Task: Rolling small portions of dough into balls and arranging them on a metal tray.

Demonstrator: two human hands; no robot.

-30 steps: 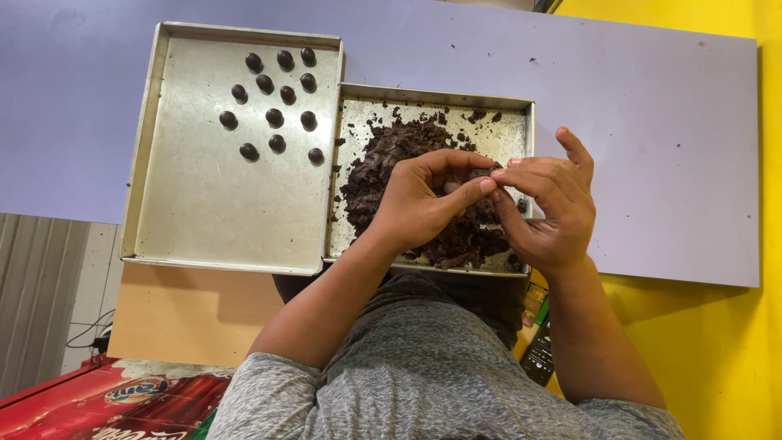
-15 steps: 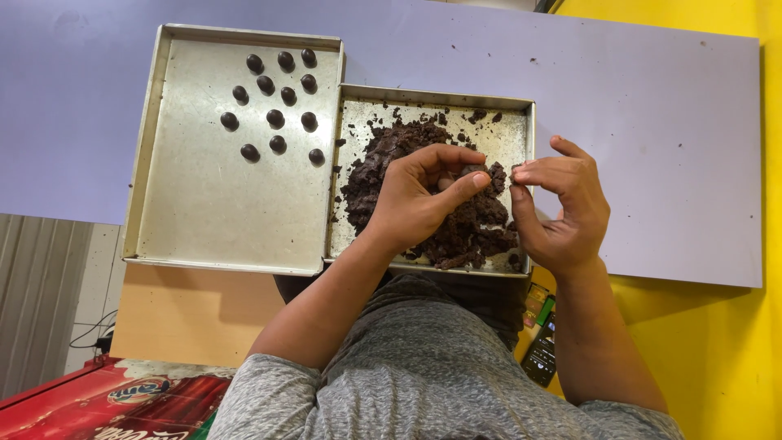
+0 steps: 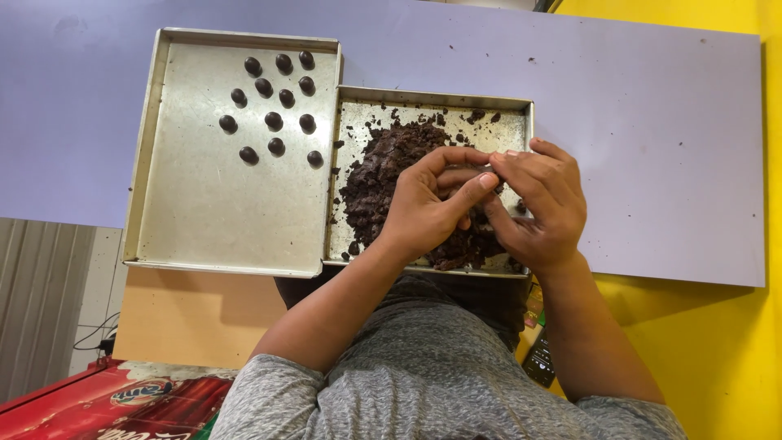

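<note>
Left hand: the left hand [image 3: 428,204] is held over the smaller rectangular metal tray [image 3: 432,99], its fingers curled and its thumb stretched towards the other hand; the fingertips of both hands meet above the dark mass.
Right hand: the right hand [image 3: 542,204] is held just beside the left, over the right part of the same tray, its fingers bent inward.
Grasp: a small bit of dark stuff seems to be pinched between the fingertips of the two hands, but it is too hidden to be told for certain.
Dark mass: a heap of dark brown crumbly dough [image 3: 383,175] is piled in the smaller tray, partly covered by the hands.
Larger tray: a larger rectangular metal tray [image 3: 212,212] is set touching the smaller one.
Balls: small dark brown round balls [image 3: 274,98] are laid in rows in its far corner.
Surface: both trays are rested on a pale lilac flat tabletop [image 3: 652,122].
</note>
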